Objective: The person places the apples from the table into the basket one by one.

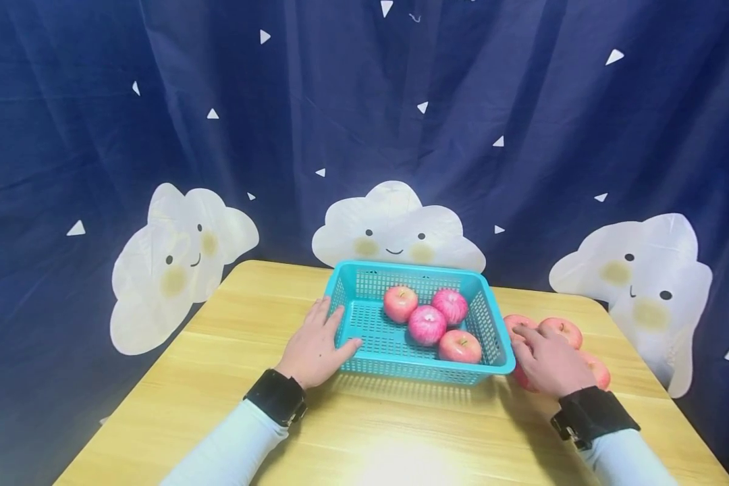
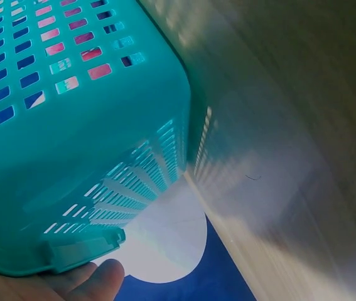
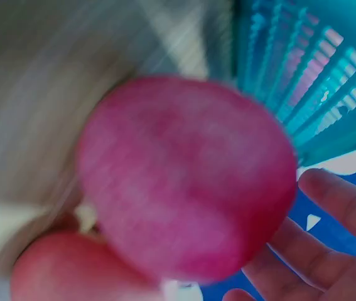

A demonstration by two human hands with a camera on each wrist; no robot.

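A turquoise plastic basket (image 1: 492, 370) with perforated walls stands on the table, holding several apples, among them a pale red one (image 1: 400, 304) and a deep pink one (image 1: 427, 325). My left hand (image 1: 316, 344) grips the basket's left rim near its front corner; in the left wrist view its fingers (image 2: 102, 281) are outside, under the rim. Right of the basket, my right hand (image 1: 553, 361) reaches over a group of apples (image 1: 561, 331), partly hiding them. In the right wrist view, a large pink apple (image 3: 187, 179) lies beside its spread, relaxed fingers (image 3: 341, 200); another apple (image 3: 71, 269) is below.
The light wooden table (image 1: 364, 425) has its far edge just behind the basket. A dark blue curtain (image 1: 364, 121) with white clouds and triangles hangs behind it. One more apple (image 1: 598, 371) shows by the right wrist, towards the table's right edge.
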